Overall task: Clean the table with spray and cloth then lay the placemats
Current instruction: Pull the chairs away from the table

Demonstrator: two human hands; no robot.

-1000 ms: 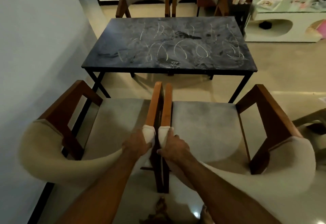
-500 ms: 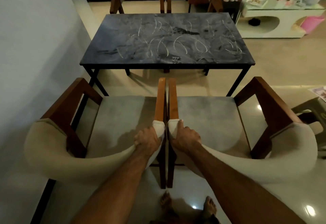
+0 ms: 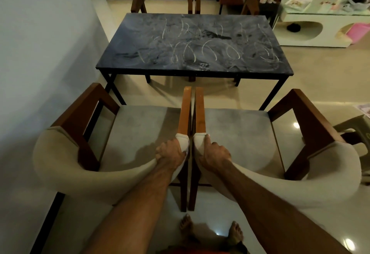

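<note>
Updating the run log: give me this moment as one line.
left hand grips left chair | right hand grips right chair | table streaked, no placemats

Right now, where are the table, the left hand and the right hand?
table (image 3: 140, 39): head view, bare dark top, left part.
left hand (image 3: 170, 154): head view, back of hand.
right hand (image 3: 214, 155): head view, back of hand.

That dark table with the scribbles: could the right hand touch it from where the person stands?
Probably not. The right hand grips the right chair at its padded armrest, and that chair's whole seat plus a strip of floor lie between it and the table.
</note>
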